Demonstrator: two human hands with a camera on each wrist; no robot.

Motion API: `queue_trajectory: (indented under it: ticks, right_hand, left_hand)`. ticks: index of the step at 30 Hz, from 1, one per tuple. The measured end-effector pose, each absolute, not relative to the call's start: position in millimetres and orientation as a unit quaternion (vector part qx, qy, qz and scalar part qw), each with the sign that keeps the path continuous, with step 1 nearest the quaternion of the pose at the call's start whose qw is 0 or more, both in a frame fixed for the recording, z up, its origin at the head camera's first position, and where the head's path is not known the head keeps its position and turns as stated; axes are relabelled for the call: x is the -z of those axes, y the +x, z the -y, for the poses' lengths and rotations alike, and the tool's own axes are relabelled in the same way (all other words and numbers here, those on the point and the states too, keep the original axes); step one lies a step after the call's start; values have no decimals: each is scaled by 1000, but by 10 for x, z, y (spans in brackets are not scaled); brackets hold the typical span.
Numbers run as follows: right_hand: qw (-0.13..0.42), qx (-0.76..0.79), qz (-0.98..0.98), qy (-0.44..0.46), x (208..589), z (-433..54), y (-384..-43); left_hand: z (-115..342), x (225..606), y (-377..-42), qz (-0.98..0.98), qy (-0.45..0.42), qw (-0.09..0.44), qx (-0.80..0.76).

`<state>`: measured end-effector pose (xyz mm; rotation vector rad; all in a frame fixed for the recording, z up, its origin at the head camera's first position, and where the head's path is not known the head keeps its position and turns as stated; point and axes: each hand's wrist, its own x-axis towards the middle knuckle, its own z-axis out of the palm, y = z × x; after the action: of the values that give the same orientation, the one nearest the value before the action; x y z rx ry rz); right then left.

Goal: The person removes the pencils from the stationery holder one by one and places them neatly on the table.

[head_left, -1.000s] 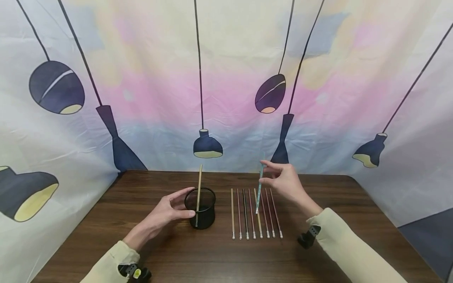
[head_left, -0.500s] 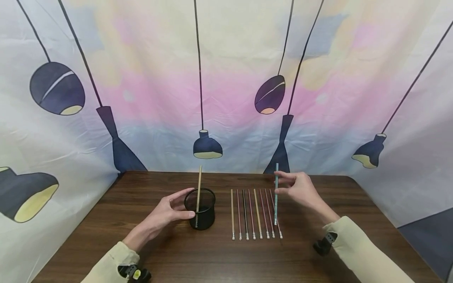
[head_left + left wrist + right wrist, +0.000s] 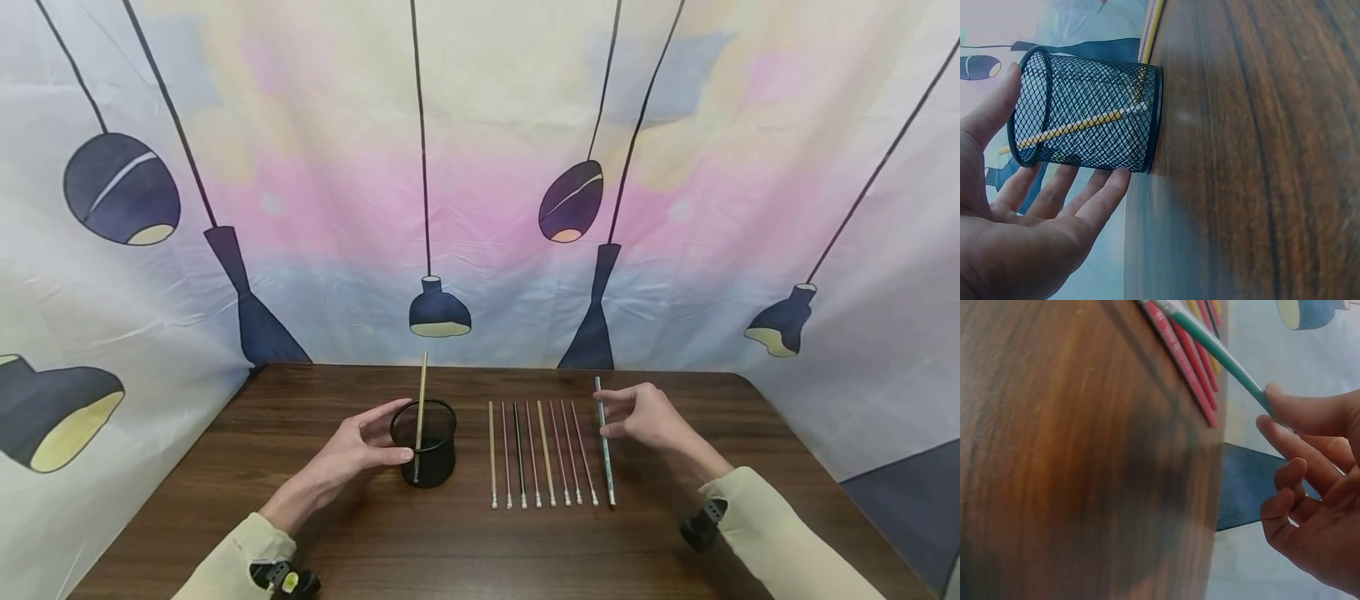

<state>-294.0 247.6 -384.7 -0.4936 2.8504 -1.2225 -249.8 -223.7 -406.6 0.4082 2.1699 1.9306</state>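
My left hand (image 3: 348, 454) holds a black mesh pencil cup (image 3: 438, 468), which stands upright on the table. In the left wrist view, the thumb is at the cup's rim (image 3: 1012, 106) and the fingers lie along its side. One yellow pencil (image 3: 423, 379) leans inside the cup. Between thumb and fingers, my right hand (image 3: 651, 417) pinches a blue-green pencil (image 3: 605, 446) near its far end. This pencil is just right of a row of pencils, tilted, its eraser end low near the tabletop; whether it touches is hard to tell.
Several pencils lie side by side on the brown wooden table (image 3: 480, 550), among them a black pencil (image 3: 520, 454), a yellow pencil (image 3: 546, 450) and a red pencil (image 3: 584, 454), eraser ends toward me. Behind the table hangs a cloth (image 3: 495, 208) printed with lamps.
My right hand has carried the blue-green pencil rightward and down, from above the row to its right end. The left hand and the cup have stayed in place.
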Motion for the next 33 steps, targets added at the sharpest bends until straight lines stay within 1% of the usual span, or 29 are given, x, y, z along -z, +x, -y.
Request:
queue_trajectory:
  ticks: [8,16,23,33]
  right_hand:
    - [38,386,-908,-158,3968,-2512,-3011]
    - [45,370,-913,-164,4073,-2526,-3116]
    - [51,360,-912,-192,4113,-2495,-3156]
    - [62,346,-916,-194,4147,-2429,-3212]
  left_hand:
    - [2242,4070,-2493,-737,136,105,-653]
    - [2238,4063,-2499,-742,129,103,-649]
    - [2241,4071,-2506,-741,138,107,-649]
    - [2251,4065,-2499,-739,145,108,-648]
